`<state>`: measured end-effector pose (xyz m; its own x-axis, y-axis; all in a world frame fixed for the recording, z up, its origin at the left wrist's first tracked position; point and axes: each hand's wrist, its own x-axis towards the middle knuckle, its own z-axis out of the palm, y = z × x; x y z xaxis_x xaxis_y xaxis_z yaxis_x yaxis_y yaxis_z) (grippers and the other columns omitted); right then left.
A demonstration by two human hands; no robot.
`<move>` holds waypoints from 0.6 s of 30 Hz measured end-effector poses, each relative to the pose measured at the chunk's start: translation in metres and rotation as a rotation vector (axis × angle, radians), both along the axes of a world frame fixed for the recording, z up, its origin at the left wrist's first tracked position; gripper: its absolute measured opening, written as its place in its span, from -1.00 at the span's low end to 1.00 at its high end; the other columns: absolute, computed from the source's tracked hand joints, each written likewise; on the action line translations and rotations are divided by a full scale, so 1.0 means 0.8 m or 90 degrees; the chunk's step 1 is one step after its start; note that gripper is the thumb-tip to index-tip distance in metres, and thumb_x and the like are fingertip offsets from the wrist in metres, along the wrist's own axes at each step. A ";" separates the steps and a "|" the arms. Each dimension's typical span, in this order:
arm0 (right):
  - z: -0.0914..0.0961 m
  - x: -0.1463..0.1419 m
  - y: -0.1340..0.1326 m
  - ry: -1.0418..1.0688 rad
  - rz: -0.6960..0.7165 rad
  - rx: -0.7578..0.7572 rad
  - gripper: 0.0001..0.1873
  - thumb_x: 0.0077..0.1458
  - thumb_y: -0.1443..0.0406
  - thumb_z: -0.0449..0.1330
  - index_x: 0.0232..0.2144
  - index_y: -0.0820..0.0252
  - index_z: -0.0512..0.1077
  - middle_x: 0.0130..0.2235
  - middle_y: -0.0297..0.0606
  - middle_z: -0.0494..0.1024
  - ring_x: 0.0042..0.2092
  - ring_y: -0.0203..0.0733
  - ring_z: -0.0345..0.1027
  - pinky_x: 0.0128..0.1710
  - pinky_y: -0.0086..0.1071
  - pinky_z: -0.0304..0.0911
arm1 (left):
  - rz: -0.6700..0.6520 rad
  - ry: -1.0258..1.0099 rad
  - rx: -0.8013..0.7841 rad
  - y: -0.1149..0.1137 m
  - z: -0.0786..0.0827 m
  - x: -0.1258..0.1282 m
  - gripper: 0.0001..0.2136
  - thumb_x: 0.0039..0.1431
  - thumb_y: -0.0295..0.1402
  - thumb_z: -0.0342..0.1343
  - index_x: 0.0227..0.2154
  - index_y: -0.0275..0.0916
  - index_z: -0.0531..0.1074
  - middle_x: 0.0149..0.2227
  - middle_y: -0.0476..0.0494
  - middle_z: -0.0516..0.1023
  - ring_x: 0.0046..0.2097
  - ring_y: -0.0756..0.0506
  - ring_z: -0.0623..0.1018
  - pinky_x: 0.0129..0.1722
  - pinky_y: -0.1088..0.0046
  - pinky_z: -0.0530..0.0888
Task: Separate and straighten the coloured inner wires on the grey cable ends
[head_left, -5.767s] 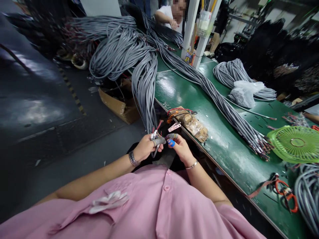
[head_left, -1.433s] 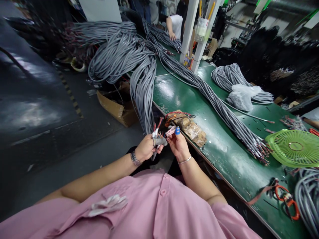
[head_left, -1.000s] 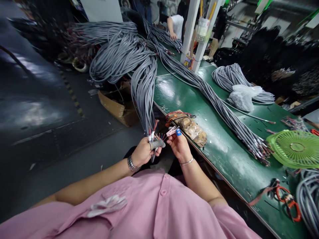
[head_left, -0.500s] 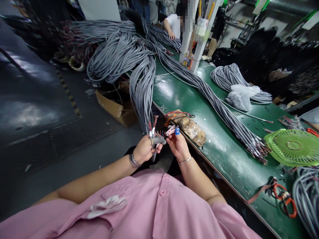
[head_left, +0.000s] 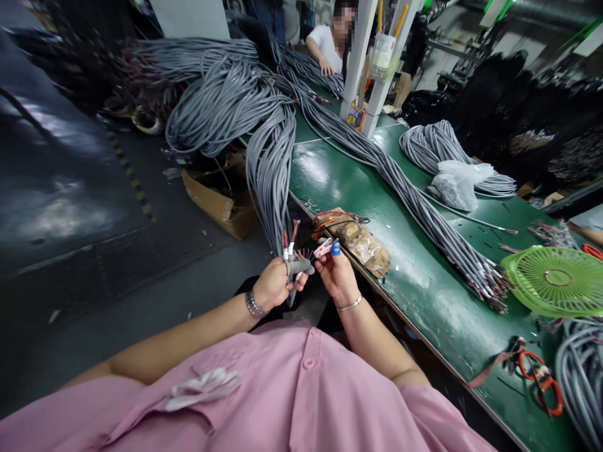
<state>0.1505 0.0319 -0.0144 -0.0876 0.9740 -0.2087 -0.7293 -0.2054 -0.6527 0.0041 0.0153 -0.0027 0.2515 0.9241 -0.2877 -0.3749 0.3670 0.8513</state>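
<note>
My left hand (head_left: 274, 282) is closed round the ends of several grey cables, one finger in a grey cover. White-banded cable ends (head_left: 287, 252) stand up above it, with red wires at their tips. Thin coloured wires (head_left: 304, 255) fan out between my hands. My right hand (head_left: 338, 276), with a blue cover on the thumb, pinches a small pink clip-like piece (head_left: 323, 248) close to those wires. What the clip touches is too small to make out. From the left hand, a thick hank of grey cables (head_left: 273, 163) runs up over the table's edge.
On the green table (head_left: 358, 220) lie a taped wooden block (head_left: 362, 245), a long cable bundle (head_left: 391, 172), a green fan (head_left: 558, 279), orange-handled scissors (head_left: 541, 380) and a plastic bag (head_left: 456, 185). A cardboard box (head_left: 214, 201) sits left, below. Another person (head_left: 327, 47) is beyond the post.
My hands stay almost in place, both still holding. The view has shifted very slightly. The person at the back has moved, with the head now more visible left of the post.
</note>
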 end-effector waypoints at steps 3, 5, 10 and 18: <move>0.002 0.000 -0.001 0.006 0.002 0.001 -0.70 -0.02 0.07 0.31 -0.38 0.17 0.47 -0.47 -0.41 0.38 -0.47 -0.42 0.18 -0.42 -0.52 0.29 | -0.002 -0.009 0.024 -0.002 -0.003 -0.003 -0.81 -0.05 -0.30 0.22 -0.53 -0.35 0.45 -0.73 -0.05 0.40 -0.73 0.07 0.31 -0.76 0.61 0.03; 0.002 0.000 -0.001 0.010 0.001 0.001 -0.70 -0.03 0.07 0.32 -0.39 0.18 0.47 -0.47 -0.42 0.38 -0.48 -0.43 0.18 -0.43 -0.53 0.28 | -0.006 0.000 0.041 -0.005 -0.004 -0.005 -0.82 -0.04 -0.31 0.22 -0.52 -0.35 0.46 -0.72 -0.05 0.40 -0.72 0.07 0.31 -0.75 0.61 0.04; 0.002 0.003 -0.003 0.002 0.029 0.006 -0.64 -0.02 0.01 0.29 -0.32 0.17 0.48 -0.42 -0.40 0.43 -0.46 -0.42 0.22 -0.42 -0.52 0.29 | 0.040 0.037 0.088 -0.015 0.002 -0.005 -0.84 -0.03 -0.31 0.23 -0.50 -0.34 0.46 -0.68 -0.05 0.44 -0.68 0.05 0.36 -0.70 0.57 0.12; 0.007 0.005 -0.029 -0.136 0.158 0.021 -0.65 -0.13 0.10 0.38 -0.35 0.21 0.46 -0.40 -0.36 0.48 -0.45 -0.39 0.27 -0.37 -0.46 0.29 | 0.054 0.108 0.109 -0.019 0.000 -0.003 -0.82 -0.02 -0.31 0.23 -0.57 -0.31 0.42 -0.67 -0.03 0.45 -0.65 0.06 0.36 -0.66 0.57 0.17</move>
<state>0.1542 0.0086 -0.0089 -0.2809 0.9350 -0.2164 -0.5058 -0.3358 -0.7946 0.0016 -0.0001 -0.0026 0.1323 0.9788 -0.1565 -0.2451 0.1853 0.9516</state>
